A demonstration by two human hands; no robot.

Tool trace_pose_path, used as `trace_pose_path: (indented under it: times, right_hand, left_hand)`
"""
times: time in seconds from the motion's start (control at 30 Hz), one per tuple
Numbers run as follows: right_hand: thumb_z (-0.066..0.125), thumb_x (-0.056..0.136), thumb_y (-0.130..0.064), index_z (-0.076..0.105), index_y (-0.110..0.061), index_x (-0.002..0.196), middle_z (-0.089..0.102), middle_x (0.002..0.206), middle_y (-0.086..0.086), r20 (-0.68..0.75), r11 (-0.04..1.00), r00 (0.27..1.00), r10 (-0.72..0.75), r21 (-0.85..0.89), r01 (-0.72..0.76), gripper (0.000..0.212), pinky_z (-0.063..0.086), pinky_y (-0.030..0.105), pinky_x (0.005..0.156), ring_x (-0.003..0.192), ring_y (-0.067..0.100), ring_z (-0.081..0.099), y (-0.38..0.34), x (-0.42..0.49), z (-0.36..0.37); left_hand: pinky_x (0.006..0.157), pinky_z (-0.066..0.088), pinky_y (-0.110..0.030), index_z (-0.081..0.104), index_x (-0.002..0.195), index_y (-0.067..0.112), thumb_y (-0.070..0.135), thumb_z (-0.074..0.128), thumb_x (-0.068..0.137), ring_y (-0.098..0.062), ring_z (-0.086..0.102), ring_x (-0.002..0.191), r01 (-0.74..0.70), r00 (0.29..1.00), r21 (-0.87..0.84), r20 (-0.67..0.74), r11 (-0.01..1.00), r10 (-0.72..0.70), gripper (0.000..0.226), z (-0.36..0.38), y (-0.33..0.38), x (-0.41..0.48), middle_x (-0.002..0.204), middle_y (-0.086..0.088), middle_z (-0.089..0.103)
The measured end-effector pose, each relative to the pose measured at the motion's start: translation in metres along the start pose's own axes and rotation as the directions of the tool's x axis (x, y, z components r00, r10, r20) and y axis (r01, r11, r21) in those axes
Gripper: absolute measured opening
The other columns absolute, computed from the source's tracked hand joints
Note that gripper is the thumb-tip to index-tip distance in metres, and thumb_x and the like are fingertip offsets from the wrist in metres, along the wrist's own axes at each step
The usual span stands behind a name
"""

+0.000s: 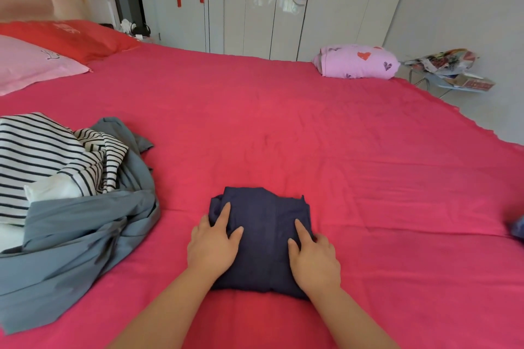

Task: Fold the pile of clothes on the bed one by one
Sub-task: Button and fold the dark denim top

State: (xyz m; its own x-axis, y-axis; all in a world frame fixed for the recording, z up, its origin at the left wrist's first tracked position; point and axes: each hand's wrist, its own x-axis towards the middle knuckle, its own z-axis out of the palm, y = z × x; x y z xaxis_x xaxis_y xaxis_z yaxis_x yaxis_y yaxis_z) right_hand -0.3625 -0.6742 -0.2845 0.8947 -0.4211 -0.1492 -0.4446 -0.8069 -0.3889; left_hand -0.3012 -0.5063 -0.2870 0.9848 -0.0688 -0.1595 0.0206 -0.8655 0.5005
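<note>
I have both hands down on the folded navy garment, which lies on the bed close to its near edge, about midway along. My left hand rests on the bundle's left side and my right hand on its right side. Both have straight, slightly spread fingers pressing flat and gripping nothing. I judge this to be the smoothing step that finishes the fold. To do it well I would press evenly from the middle out to the edges and tuck in the loose lip at the far left corner of the bundle. I would then lift it with both palms underneath so the layers do not slide apart. Counting what I see: two hands and one folded navy piece. The unfolded pile sits toward the left side of the bed, well apart from the bundle. It holds one striped top, one grey-blue garment wrapped around and under it, and one white piece that I cannot tell is separate. There are two pillows near the far left corner, one pink pillow and one red pillow. One purple heart-print bundle sits at the far right corner. One scrap of dark blue cloth shows at the right edge, too cut off to identify.
</note>
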Motion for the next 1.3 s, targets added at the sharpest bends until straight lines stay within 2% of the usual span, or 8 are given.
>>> trace_pose_path:
  times: [0.07, 0.17, 0.43, 0.6, 0.77, 1.0, 1.13, 1.3]
  right_hand:
    - [0.033, 0.096, -0.047, 0.019, -0.041, 0.145, 0.042, 0.131, 0.01, 0.028, 1.0, 1.0, 0.014, 0.013, -0.014, 0.051, 0.036, 0.037, 0.1, 0.122, 0.028, 0.04, -0.001, 0.001, -0.003]
    - [0.037, 0.097, -0.042, 0.022, -0.038, 0.145, 0.044, 0.124, 0.012, 0.064, 0.994, 0.998, -0.004, 0.107, -0.003, 0.051, 0.038, 0.034, 0.098, 0.114, 0.031, 0.05, -0.003, 0.006, -0.006]
    - [0.037, 0.099, -0.03, 0.024, -0.03, 0.146, 0.039, 0.127, 0.008, -0.086, 0.979, 0.988, -0.131, 0.147, 0.142, 0.049, 0.041, 0.031, 0.091, 0.108, 0.027, 0.055, 0.026, 0.009, -0.046]
    - [0.037, 0.098, -0.028, 0.025, -0.03, 0.146, 0.038, 0.122, 0.008, -0.217, 0.989, 0.967, -0.13, 0.045, 0.143, 0.049, 0.042, 0.032, 0.087, 0.103, 0.029, 0.055, 0.108, 0.001, -0.119]
    - [0.039, 0.098, -0.028, 0.027, -0.032, 0.145, 0.038, 0.122, 0.01, -0.331, 0.996, 0.941, -0.07, -0.082, 0.045, 0.049, 0.044, 0.037, 0.092, 0.106, 0.032, 0.053, 0.225, -0.022, -0.204]
    - [0.04, 0.098, -0.028, 0.029, -0.035, 0.144, 0.038, 0.116, 0.006, -0.436, 0.971, 0.899, 0.045, -0.191, -0.141, 0.048, 0.044, 0.035, 0.091, 0.105, 0.025, 0.052, 0.364, -0.04, -0.298]
    - [0.042, 0.097, -0.026, 0.031, -0.035, 0.143, 0.039, 0.122, 0.007, -0.489, 0.963, 0.869, 0.08, -0.188, -0.194, 0.048, 0.042, 0.031, 0.091, 0.106, 0.024, 0.052, 0.414, -0.028, -0.33]
    - [0.042, 0.097, -0.026, 0.033, -0.04, 0.141, 0.037, 0.126, 0.005, -0.555, 0.963, 0.822, 0.127, -0.131, -0.237, 0.046, 0.045, 0.034, 0.092, 0.108, 0.023, 0.052, 0.459, 0.001, -0.343]
  left_hand:
    - [0.104, 0.034, -0.037, 0.011, 0.148, 0.037, 0.047, 0.038, 0.094, -0.03, 0.043, 0.122, 0.008, 0.999, -0.105, 0.036, 0.994, -0.005, 0.061, -0.002, 0.004, 0.002, 0.137, -0.014, 0.036]
    - [0.099, 0.038, -0.035, 0.01, 0.148, 0.032, 0.042, 0.037, 0.097, -0.029, 0.048, 0.118, 0.016, 0.997, -0.107, 0.07, 0.994, -0.008, 0.059, -0.004, 0.008, 0.002, 0.135, -0.015, 0.036]
    - [0.105, 0.029, -0.032, 0.018, 0.148, 0.016, 0.029, 0.038, 0.099, -0.028, 0.033, 0.134, -0.067, 0.998, -0.169, -0.019, 0.983, 0.065, 0.055, -0.009, 0.063, -0.008, 0.148, -0.016, 0.025]
    - [0.104, 0.028, -0.034, 0.02, 0.148, 0.015, 0.026, 0.041, 0.098, -0.03, 0.03, 0.134, -0.179, 0.983, -0.336, -0.037, 0.925, 0.177, 0.055, 0.027, 0.153, -0.043, 0.147, -0.017, 0.027]
    - [0.102, 0.034, -0.039, 0.023, 0.147, 0.015, 0.025, 0.044, 0.096, -0.034, 0.036, 0.128, -0.253, 0.953, -0.48, 0.028, 0.84, 0.303, 0.056, 0.088, 0.267, -0.093, 0.141, -0.019, 0.034]
    - [0.102, 0.03, -0.03, 0.021, 0.148, 0.014, 0.022, 0.048, 0.095, -0.026, 0.037, 0.127, -0.337, 0.851, -0.632, 0.112, 0.698, 0.512, 0.06, 0.152, 0.403, -0.149, 0.138, -0.012, 0.035]
    - [0.101, 0.025, -0.022, 0.013, 0.149, 0.015, 0.022, 0.049, 0.095, -0.02, 0.032, 0.131, -0.352, 0.805, -0.671, 0.139, 0.652, 0.577, 0.064, 0.174, 0.457, -0.157, 0.141, -0.008, 0.031]
    - [0.107, 0.021, -0.023, 0.01, 0.149, 0.014, 0.021, 0.054, 0.092, -0.02, 0.027, 0.136, -0.386, 0.767, -0.656, 0.162, 0.649, 0.621, 0.072, 0.207, 0.5, -0.151, 0.145, -0.008, 0.03]
